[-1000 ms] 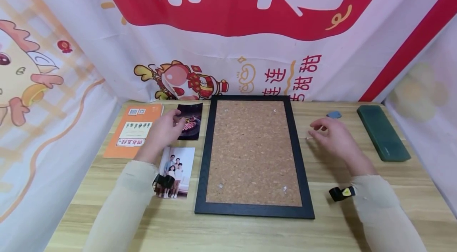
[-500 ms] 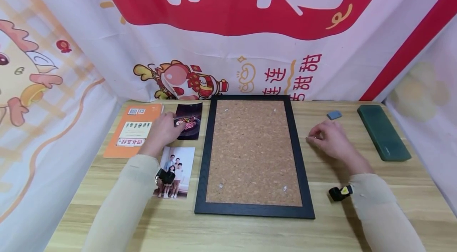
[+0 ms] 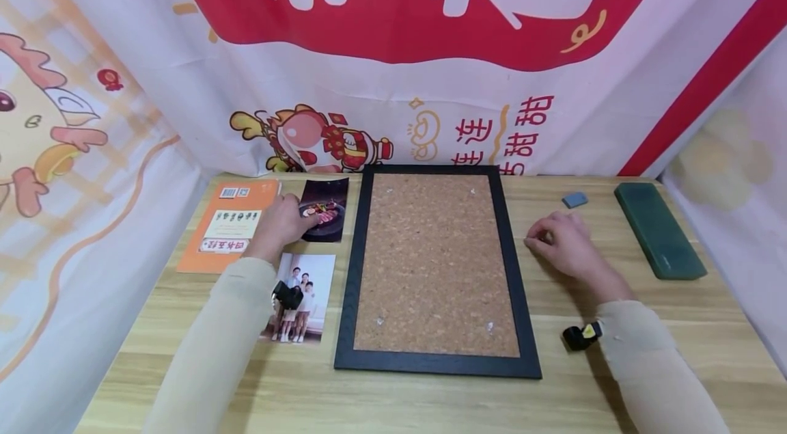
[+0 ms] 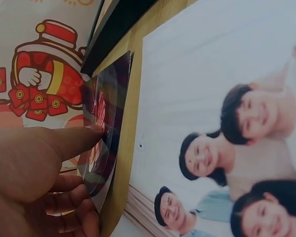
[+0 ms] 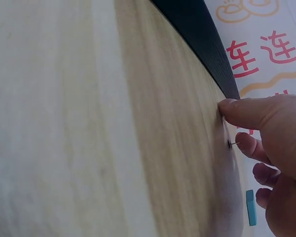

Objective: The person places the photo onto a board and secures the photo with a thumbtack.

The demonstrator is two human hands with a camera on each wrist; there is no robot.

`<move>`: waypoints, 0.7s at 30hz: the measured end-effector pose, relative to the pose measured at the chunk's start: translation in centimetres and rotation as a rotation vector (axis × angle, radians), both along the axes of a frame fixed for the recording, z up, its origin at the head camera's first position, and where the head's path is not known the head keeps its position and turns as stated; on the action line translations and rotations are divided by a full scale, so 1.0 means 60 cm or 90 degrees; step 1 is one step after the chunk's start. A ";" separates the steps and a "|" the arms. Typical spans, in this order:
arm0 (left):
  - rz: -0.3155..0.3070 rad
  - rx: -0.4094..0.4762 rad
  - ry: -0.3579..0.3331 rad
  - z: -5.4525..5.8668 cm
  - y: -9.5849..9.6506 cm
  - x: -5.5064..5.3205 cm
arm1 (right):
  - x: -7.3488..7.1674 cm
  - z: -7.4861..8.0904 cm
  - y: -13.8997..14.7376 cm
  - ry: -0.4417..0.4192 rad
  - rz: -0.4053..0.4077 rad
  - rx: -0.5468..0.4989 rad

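My left hand (image 3: 278,223) pinches the left edge of a dark food photo (image 3: 324,217). In the left wrist view the thumb lies on its printed face and the other fingers curl at its edge. My right hand (image 3: 567,246) is on the table right of a black-framed cork board (image 3: 436,263), thumb and index finger together at a tiny pushpin mostly hidden by them. In the right wrist view a thin pin (image 5: 231,144) shows close by another fingertip. Clear pushpins (image 3: 490,327) sit near the board's corners.
A family photo (image 3: 310,314) lies below the food photo, partly under my left wrist. An orange book (image 3: 203,256) is at the left. Over on the right are a small blue eraser-like block (image 3: 575,199) and a green case (image 3: 660,232). A printed curtain (image 3: 393,113) stands behind.
The left hand has come down onto the food photo, thumb on its face. The right hand has lowered slightly, its thumb and index finger closing together at the pushpin.
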State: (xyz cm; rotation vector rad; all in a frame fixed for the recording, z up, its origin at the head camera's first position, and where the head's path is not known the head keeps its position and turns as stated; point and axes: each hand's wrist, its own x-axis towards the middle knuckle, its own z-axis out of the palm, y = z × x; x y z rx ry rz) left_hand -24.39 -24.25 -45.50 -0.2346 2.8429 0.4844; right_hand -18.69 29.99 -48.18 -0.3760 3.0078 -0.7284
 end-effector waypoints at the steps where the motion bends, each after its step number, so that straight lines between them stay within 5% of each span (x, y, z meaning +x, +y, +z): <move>1: 0.001 0.006 -0.003 -0.001 -0.001 -0.001 | 0.000 -0.002 0.000 0.007 0.002 -0.001; 15: 0.028 0.113 0.013 -0.005 -0.014 -0.003 | 0.001 -0.005 -0.003 0.011 -0.021 -0.020; 21: 0.026 0.162 0.040 -0.010 -0.029 -0.004 | -0.006 0.003 -0.004 -0.039 -0.062 -0.047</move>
